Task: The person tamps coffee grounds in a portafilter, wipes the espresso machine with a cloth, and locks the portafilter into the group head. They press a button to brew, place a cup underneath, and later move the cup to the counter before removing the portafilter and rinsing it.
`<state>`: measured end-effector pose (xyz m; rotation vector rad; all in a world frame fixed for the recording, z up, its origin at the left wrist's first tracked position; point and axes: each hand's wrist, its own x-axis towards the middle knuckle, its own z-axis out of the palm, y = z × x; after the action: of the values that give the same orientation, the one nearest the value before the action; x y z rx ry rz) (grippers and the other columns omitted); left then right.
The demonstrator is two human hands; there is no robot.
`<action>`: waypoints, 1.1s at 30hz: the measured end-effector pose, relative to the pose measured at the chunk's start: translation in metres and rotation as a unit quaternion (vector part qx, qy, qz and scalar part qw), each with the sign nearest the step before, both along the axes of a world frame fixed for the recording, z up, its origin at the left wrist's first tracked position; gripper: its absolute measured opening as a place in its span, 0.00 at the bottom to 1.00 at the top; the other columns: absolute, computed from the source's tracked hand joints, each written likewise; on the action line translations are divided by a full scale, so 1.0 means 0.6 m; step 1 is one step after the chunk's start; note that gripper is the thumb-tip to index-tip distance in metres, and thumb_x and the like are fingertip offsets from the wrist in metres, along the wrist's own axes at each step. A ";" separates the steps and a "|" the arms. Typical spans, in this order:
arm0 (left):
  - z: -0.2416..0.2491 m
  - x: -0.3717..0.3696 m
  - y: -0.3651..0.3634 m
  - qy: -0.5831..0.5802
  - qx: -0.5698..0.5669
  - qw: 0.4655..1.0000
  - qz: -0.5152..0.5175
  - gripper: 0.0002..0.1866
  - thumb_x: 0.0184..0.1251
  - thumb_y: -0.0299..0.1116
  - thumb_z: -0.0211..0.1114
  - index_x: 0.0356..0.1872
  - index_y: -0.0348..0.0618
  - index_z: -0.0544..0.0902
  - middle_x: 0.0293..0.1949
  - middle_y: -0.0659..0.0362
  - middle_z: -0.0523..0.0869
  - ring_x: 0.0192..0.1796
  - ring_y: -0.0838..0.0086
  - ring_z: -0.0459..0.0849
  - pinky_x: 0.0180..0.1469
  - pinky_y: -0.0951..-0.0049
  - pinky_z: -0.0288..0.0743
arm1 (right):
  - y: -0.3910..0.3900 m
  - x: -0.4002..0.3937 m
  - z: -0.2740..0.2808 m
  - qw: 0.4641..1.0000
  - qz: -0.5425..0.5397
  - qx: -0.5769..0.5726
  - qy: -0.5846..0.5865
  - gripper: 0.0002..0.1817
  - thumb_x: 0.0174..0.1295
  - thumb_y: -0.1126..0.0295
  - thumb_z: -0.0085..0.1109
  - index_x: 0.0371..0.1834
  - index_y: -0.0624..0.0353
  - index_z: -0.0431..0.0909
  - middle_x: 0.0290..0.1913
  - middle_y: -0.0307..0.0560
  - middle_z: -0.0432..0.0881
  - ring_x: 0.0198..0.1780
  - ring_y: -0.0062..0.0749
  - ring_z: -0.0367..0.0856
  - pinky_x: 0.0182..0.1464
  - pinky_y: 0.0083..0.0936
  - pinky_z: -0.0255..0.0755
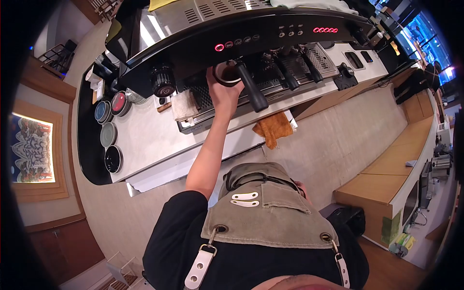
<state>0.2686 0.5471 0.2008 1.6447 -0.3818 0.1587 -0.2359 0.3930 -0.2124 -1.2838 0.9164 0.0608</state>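
My left hand (224,94) reaches forward to the espresso machine (193,53) and is closed around a cup (218,73). Brown liquid shows inside the cup, which is under the left brewing group. Just to the right of the cup, a portafilter with a black handle (252,89) sticks out towards me. One button at the left of the panel glows red. My right hand (301,187) is low beside my apron (266,217); only a sliver of skin shows, and its fingers are hidden.
More portafilters (287,77) sit further right in the machine. A folded white cloth (184,105) lies at its left front corner. Stacked plates and bowls (108,135) line the counter's left edge. An orange cloth (273,128) hangs off the front. A wooden cabinet (386,164) stands to the right.
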 end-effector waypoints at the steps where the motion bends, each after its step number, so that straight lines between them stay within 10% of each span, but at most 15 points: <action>1: 0.011 -0.002 0.002 0.008 -0.002 1.000 0.005 0.53 0.47 0.33 0.83 0.71 0.29 0.58 0.60 0.46 0.79 0.62 0.61 0.80 0.66 0.66 0.72 | 0.008 0.006 0.024 1.000 -0.012 -0.004 0.019 0.28 0.60 0.62 0.67 0.57 0.74 0.78 0.48 0.51 0.87 0.46 0.31 0.85 0.52 0.28 0.79; 11: 0.046 -0.008 0.021 0.035 0.003 0.999 0.008 0.47 0.44 0.33 0.83 0.66 0.34 0.65 0.57 0.49 0.81 0.58 0.62 0.82 0.64 0.66 0.73 | 0.003 -0.025 -0.084 0.997 0.016 -0.071 0.038 0.23 0.60 0.65 0.67 0.55 0.69 0.81 0.46 0.48 0.88 0.48 0.30 0.84 0.55 0.27 0.76; 33: 0.028 0.017 0.012 -0.026 0.014 0.999 0.028 0.49 0.44 0.29 0.81 0.68 0.40 0.60 0.53 0.46 0.84 0.55 0.55 0.86 0.58 0.63 0.79 | 0.024 0.022 0.014 0.996 -0.027 -0.035 0.074 0.19 0.62 0.66 0.66 0.52 0.67 0.83 0.43 0.45 0.88 0.44 0.27 0.83 0.51 0.26 0.76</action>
<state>0.2789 0.5541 0.2174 1.6827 -0.3782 0.2394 -0.2228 0.4074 -0.2039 -1.3320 1.0881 0.0819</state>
